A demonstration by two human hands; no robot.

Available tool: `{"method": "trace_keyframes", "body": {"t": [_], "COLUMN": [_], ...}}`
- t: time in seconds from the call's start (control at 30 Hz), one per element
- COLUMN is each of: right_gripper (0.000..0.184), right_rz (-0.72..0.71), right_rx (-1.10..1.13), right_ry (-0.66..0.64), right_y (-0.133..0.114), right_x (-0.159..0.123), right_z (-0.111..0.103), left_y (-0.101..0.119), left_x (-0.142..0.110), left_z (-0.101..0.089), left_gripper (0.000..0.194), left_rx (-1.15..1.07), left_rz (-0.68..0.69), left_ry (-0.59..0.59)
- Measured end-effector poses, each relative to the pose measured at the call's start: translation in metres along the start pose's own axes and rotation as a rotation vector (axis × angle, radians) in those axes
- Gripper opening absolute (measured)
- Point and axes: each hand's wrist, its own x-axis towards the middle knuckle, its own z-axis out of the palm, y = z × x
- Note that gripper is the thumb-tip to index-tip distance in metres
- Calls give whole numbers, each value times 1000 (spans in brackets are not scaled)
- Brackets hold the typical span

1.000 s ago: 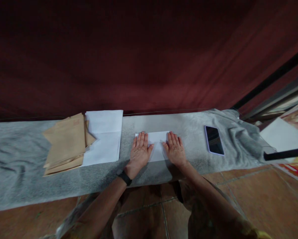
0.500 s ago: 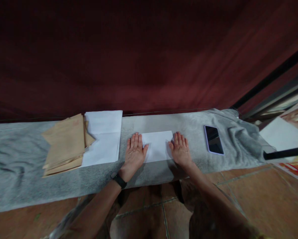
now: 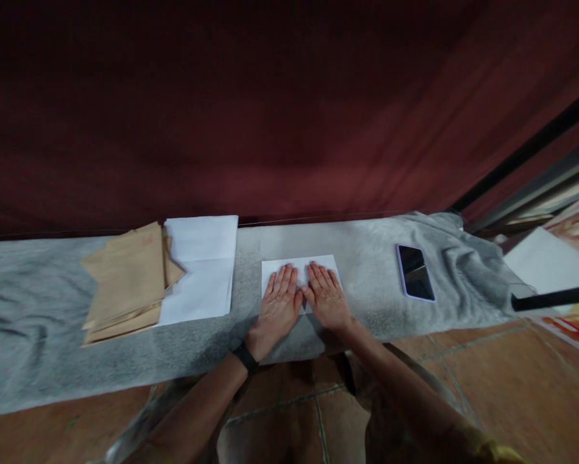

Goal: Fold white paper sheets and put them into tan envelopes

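Observation:
A small white rectangle of paper, which looks folded, lies flat on the grey cloth in front of me. On its left half rests my left hand, fingers stretched out and palm down. My right hand lies flat on the right half in the same way. The two thumbs nearly meet near the paper's middle, and the hands cover much of its lower part. Neither hand grips anything.
White paper sheets lie to the left, partly under a pile of brown envelopes. A phone in a lilac case is at the right. Behind hangs a dark red curtain. Black bars stand at the far right.
Both hands have slid inward from the paper's left and right edges to its middle, staying flat. The paper, envelopes and phone have stayed in place.

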Motion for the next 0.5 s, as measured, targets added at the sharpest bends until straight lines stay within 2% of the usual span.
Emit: {"method": "trace_keyframes", "body": {"t": [0.5], "right_gripper": [63], "right_rz": [100], "right_rx": [-41], "right_ry": [82], "right_y": [32], "right_x": [-9], "right_z": [2], "left_y": [-23], "left_x": [-9], "left_z": [-6], "left_gripper": [63], "left_rx": [83], "left_rz": [-99], "left_ry": [10]}}
